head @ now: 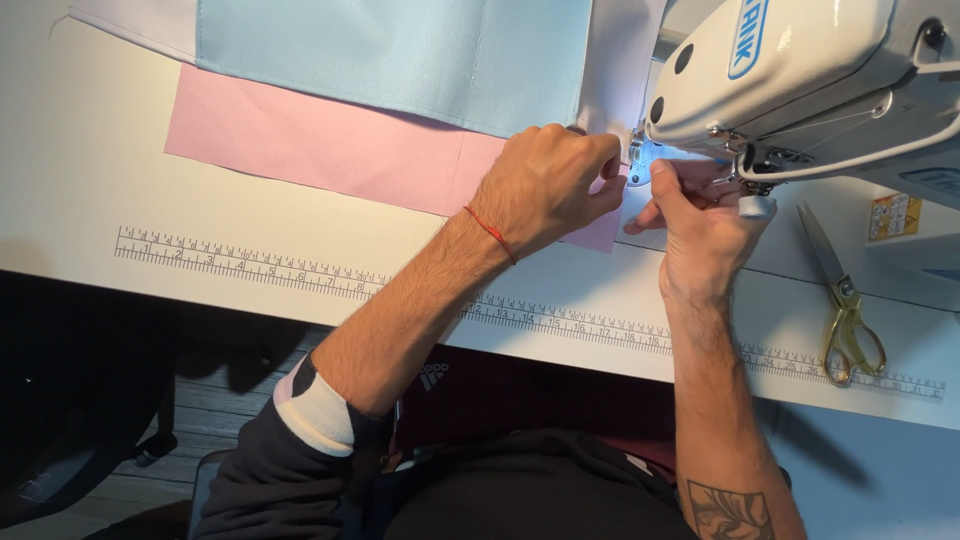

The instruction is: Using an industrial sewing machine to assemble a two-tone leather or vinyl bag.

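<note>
The pink fabric (330, 145) is laid flat on the white table (90, 190), partly covered by a light blue fabric (400, 50); its right end is held at the needle area of the white sewing machine (800, 70); the left hand (545, 185) is curled, fingers pressed on that pink edge; whether the right hand (700, 215) is pinching the cloth cannot be told; gold-handled scissors (845, 310) are seen further right.
</note>
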